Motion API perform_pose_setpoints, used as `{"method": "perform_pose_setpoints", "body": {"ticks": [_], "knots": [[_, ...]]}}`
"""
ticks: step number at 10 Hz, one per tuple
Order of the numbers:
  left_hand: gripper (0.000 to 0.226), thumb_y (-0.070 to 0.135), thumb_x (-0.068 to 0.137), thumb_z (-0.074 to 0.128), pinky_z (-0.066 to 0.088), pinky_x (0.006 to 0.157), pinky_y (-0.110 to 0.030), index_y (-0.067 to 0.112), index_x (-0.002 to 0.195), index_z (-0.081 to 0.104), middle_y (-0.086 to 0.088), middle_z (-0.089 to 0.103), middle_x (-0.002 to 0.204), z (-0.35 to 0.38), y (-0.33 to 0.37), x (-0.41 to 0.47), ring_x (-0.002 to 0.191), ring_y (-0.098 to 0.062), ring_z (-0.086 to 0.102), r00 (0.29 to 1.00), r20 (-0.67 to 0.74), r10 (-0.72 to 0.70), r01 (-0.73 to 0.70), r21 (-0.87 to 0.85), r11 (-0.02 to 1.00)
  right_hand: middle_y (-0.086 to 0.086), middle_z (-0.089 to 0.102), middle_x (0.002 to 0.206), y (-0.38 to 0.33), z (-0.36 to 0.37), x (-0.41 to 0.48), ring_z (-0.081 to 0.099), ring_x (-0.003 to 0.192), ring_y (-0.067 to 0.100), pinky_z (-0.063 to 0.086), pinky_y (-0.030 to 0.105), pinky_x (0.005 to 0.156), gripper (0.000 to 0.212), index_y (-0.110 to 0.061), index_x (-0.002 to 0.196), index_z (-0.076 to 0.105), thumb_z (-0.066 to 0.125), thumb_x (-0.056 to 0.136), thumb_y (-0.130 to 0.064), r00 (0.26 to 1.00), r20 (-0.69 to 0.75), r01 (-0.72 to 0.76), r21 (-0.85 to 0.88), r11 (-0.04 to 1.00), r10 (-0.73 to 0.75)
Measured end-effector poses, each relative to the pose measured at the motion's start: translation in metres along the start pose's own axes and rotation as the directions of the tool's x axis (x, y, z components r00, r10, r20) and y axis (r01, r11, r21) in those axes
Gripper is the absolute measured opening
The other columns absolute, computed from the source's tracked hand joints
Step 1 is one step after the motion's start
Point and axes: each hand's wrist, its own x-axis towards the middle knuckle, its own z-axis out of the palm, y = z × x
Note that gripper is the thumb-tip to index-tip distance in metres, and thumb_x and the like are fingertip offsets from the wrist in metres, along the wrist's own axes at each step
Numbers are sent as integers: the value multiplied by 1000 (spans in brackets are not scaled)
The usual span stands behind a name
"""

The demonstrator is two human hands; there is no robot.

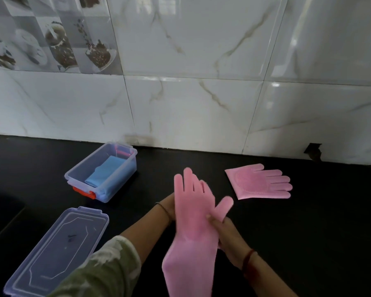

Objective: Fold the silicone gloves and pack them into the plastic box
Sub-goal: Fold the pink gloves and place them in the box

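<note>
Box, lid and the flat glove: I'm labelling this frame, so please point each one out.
Box (128, 162): head view, on its far right wall.
Lid (58, 249): head view, middle of the clear top panel.
Flat glove (253, 183): head view, on the bristled palm.

Green-white mottled sleeve (107, 266); thin bracelet (163, 210); red thread band (247, 258).

I found no text, label, brand or number that I could read anywhere in my view. The clear, rectangular plastic lid (58, 251) at the lower left of the frame carried a small dark mark near its middle, but it was too blurred for me to make out. The printed picture tiles (51, 33) at the upper left showed no lettering.
</note>
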Motion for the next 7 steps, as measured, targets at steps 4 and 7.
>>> {"method": "perform_pose_setpoints", "body": {"ticks": [4,7], "knots": [[46,31,84,63,53,85,-43,31,128,50,-5,58,128,-37,-13,3,118,-28,55,935,246,-257,355,-587,728,-6,40,134,-7,-7,40,40,125,15,39,34,100,65,-29,141,25,55,88,-6,961,21,266,-353,897,-277],[70,9,73,70,49,92,-38,23,132,33,-7,46,130,-13,-21,-9,107,-19,52,938,-251,-239,300,243,923,8,56,125,-4,-26,54,64,97,21,57,37,82,78,-22,146,17,64,85,-30,967,-246,-102,-615,782,-68]]}}
